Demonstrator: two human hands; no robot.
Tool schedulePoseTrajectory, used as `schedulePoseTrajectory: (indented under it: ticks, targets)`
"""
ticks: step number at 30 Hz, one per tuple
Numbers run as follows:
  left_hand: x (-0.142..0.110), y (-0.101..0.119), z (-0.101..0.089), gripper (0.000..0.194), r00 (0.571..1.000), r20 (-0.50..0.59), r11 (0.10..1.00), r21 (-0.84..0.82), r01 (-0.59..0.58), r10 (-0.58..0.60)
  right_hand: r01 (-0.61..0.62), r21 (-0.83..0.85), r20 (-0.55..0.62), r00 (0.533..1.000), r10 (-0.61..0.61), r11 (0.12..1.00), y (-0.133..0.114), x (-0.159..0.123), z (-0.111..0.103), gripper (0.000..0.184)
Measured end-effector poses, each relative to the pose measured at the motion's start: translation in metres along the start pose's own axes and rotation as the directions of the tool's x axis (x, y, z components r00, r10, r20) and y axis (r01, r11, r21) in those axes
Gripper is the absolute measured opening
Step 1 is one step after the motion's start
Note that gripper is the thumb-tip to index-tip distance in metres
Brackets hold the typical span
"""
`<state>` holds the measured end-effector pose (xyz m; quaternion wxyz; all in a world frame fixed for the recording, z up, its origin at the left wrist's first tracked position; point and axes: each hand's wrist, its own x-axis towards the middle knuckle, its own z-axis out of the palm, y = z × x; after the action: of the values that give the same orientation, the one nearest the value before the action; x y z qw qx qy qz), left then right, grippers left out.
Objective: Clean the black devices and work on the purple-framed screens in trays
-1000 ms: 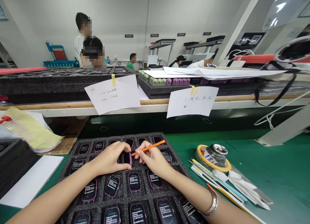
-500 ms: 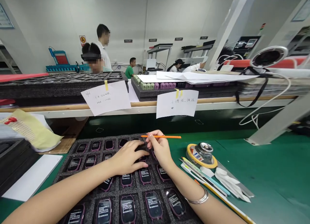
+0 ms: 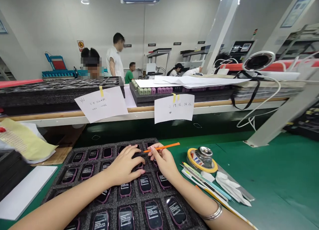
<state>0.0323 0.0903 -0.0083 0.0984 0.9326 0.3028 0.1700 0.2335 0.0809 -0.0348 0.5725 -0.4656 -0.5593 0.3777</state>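
A black foam tray (image 3: 139, 211) holds rows of smartwatch bodies (image 3: 154, 215) with purple frames, many showing lines of white text on dark screens. My left hand (image 3: 124, 165) lies over the tray's far rows, fingers spread, with one watch partly covered between thumb and forefinger. Whether it presses on that watch, I cannot tell. Close to its right, my right hand (image 3: 163, 160) pinches a thin orange stick (image 3: 165, 146). The stick's left tip points toward my left fingers, above the tray's far right part; its other end slopes up to the right.
Right of the tray lie a yellow tape roll (image 3: 190, 157) with a glass jar (image 3: 205, 153), pens and tools (image 3: 206, 180), crumpled white tissue (image 3: 226, 185) and a steel ruler (image 3: 245, 191). A shelf (image 3: 139, 114) with paper notes crosses ahead. Several people are beyond it.
The view has shifted slightly, so the scene sits further left. The orange stick has tilted, its right end now higher. My left fingers have shifted a little; a standing person beyond has moved right.
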Motion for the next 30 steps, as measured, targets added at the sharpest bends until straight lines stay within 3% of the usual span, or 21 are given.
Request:
schedulePoseTrajectory:
  ticks: [5,11,14,20,30]
  targets:
    - [-0.008,-0.003,0.004,0.027,0.994,-0.062,0.991,-0.105,0.088,-0.095,0.005,-0.022,0.039,0.999,-0.004,1.000,0.001,-0.001,0.001,0.046]
    - [-0.005,-0.008,0.008,0.019,0.978,-0.096,0.962,-0.223,0.158,-0.183,0.041,-0.090,0.100,0.994,-0.032,0.995,-0.002,-0.003,0.002,0.028]
    - [-0.004,-0.007,0.008,0.019,0.975,-0.099,0.954,-0.247,0.170,-0.200,0.053,-0.110,0.114,0.993,-0.040,0.993,-0.004,-0.004,0.002,0.024]
    - [-0.007,-0.008,0.011,0.043,0.957,-0.120,0.931,-0.291,0.220,-0.264,0.066,-0.122,0.159,0.986,-0.046,0.990,-0.004,-0.003,0.003,0.021]
    - [-0.006,-0.006,0.011,0.038,0.953,-0.130,0.924,-0.311,0.222,-0.273,0.097,-0.157,0.186,0.980,-0.067,0.983,-0.002,-0.002,0.003,0.019]
